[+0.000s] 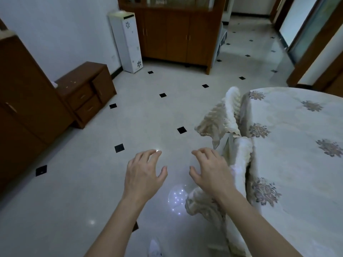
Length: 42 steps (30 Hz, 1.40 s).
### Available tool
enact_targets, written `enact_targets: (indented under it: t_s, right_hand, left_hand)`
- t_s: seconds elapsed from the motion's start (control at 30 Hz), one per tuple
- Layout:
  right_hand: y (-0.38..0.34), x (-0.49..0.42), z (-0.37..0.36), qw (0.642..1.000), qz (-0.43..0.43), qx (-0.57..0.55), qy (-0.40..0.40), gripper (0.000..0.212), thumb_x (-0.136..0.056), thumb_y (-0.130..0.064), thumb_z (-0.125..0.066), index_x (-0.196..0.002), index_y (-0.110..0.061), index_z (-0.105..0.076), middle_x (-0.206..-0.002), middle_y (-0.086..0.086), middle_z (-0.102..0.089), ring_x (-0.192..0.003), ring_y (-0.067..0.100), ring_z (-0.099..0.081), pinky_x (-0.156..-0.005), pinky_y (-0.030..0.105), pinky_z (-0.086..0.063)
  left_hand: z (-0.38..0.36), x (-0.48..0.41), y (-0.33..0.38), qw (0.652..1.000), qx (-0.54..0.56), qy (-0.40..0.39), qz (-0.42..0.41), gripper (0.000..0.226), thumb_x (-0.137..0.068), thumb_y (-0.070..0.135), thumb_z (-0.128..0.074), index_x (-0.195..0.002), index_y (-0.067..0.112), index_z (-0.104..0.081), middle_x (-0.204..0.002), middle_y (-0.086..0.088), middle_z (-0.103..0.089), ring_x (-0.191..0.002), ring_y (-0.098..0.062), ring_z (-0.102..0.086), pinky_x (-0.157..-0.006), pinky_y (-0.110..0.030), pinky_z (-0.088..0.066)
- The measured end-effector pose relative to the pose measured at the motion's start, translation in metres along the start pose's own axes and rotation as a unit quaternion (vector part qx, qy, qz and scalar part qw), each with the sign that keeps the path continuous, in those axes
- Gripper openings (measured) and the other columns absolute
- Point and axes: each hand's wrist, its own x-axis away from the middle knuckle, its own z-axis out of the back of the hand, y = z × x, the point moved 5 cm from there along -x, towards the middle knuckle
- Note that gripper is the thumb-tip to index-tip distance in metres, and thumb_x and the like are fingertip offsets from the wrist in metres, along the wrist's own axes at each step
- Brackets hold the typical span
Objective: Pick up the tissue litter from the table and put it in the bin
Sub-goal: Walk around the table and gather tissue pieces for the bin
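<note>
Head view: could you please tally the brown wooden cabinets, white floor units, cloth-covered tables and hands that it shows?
Brown wooden cabinets: 3
White floor unit: 1
Cloth-covered table: 1
Hands: 2
Total: 7

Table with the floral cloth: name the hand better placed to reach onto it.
Right, probably. The right hand hovers close beside the table; the left hand is over open floor, farther from it.
</note>
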Motion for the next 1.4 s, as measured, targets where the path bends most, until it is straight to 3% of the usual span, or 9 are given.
enact_targets:
  t_s: [0.27, 0.63, 1.1, 1.27, 1.4]
  right_hand:
    - [-0.035, -0.108, -0.043, 0.999, -0.025, 0.008, 0.028, 0.038, -0.078, -0.032, -0.064, -0.112, -0.014, -0.066, -0.107, 0.005, -0.065, -0.099, 0.026, -0.059, -0.080, 0.038, -0.050]
    - [-0.011, -0.216, -0.087, 0.998, -0.054, 0.014, 0.037, 0.039, -0.078, -0.039, -0.056, -0.109, -0.018, -0.067, -0.105, 0.001, -0.065, -0.100, 0.024, -0.061, -0.074, 0.036, -0.050]
    - [0.124, -0.438, -0.120, 0.994, -0.088, 0.008, 0.067, 0.038, -0.076, -0.032, -0.063, -0.110, -0.017, -0.066, -0.105, 0.002, -0.065, -0.101, 0.024, -0.060, -0.080, 0.039, -0.049]
    - [0.177, -0.496, -0.123, 0.992, -0.111, 0.022, 0.050, 0.042, -0.079, -0.037, -0.053, -0.114, -0.016, -0.066, -0.108, 0.004, -0.066, -0.105, 0.026, -0.060, -0.082, 0.040, -0.050]
    - [0.212, -0.536, -0.130, 0.991, -0.122, 0.031, 0.053, 0.040, -0.079, -0.036, -0.056, -0.112, -0.017, -0.066, -0.107, 0.004, -0.065, -0.104, 0.026, -0.060, -0.082, 0.039, -0.049]
  left_hand:
    - [-0.004, -0.100, -0.089, 1.000, 0.008, -0.006, -0.006, 0.050, -0.082, 0.047, -0.048, -0.119, 0.018, -0.066, -0.117, 0.001, -0.067, -0.108, -0.024, -0.060, -0.081, -0.040, -0.050]
    - [-0.045, -0.219, -0.120, 0.998, -0.009, -0.034, -0.050, 0.051, -0.082, 0.048, -0.048, -0.120, 0.019, -0.065, -0.117, 0.000, -0.067, -0.109, -0.024, -0.061, -0.080, -0.041, -0.052]
    - [-0.115, -0.489, -0.079, 0.996, 0.009, -0.021, -0.082, 0.052, -0.082, 0.047, -0.049, -0.121, 0.017, -0.065, -0.119, 0.000, -0.066, -0.111, -0.024, -0.059, -0.082, -0.041, -0.051]
    - [-0.140, -0.558, -0.065, 0.995, 0.015, -0.029, -0.091, 0.051, -0.082, 0.047, -0.047, -0.119, 0.017, -0.066, -0.119, 0.001, -0.067, -0.111, -0.024, -0.060, -0.083, -0.041, -0.050]
    - [-0.167, -0.611, -0.058, 0.994, 0.019, -0.033, -0.102, 0.051, -0.081, 0.047, -0.048, -0.118, 0.017, -0.067, -0.117, 0.000, -0.068, -0.109, -0.025, -0.061, -0.080, -0.040, -0.051]
